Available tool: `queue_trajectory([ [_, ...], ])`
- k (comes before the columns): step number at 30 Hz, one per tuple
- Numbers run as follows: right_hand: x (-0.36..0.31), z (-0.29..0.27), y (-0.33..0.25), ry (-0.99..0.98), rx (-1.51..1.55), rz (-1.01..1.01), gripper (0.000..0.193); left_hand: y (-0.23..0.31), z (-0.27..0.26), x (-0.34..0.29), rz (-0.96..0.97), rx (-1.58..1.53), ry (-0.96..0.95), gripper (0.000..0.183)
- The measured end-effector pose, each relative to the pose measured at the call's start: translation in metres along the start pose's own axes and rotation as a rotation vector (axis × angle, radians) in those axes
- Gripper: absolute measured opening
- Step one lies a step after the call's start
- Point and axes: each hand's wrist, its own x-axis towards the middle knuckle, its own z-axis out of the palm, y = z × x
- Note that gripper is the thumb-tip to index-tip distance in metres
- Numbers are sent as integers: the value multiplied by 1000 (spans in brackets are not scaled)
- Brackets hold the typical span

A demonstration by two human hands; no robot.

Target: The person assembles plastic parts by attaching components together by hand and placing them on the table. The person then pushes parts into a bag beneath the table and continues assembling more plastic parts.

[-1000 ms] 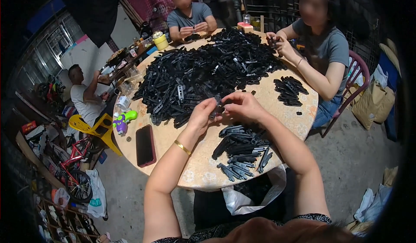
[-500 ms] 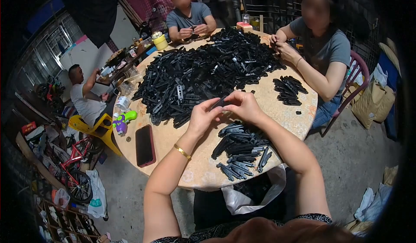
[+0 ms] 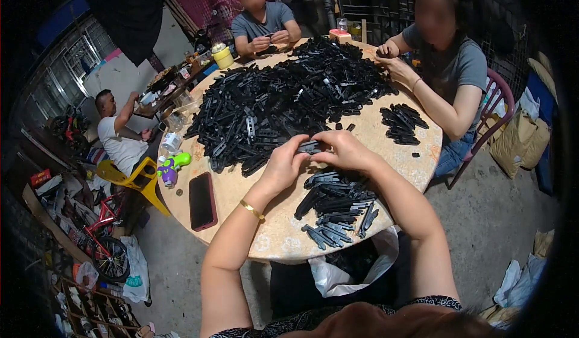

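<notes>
part (image 3: 310, 147) held between left hand (image 3: 283, 163) and right hand (image 3: 344, 152) | long axis laid roughly left-to-right | pinched by both hands' fingers, neither hand nearer

Gold-coloured bangle (image 3: 252, 209) — left wrist (image 3: 259, 197); short black sleeves (image 3: 439, 302) — small white pattern.

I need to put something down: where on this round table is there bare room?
One bare patch lies between the phone and your left forearm, another between your right forearm and the small pile at right. The large black heap covers much of the middle; black parts crowd the near side between your forearms.
</notes>
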Motion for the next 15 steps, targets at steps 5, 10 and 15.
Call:
queue_trajectory([
  [5,-1,-2,-4,78,-127,-127,28,6,-4,1,91,102,1,26],
  [10,-3,-1,-5,134,-145,-178,23,7,-7,1,105,86,7,23],
  [15,-2,0,-4,151,-218,-170,18,1,-6,2,-15,-84,-13,25],
])
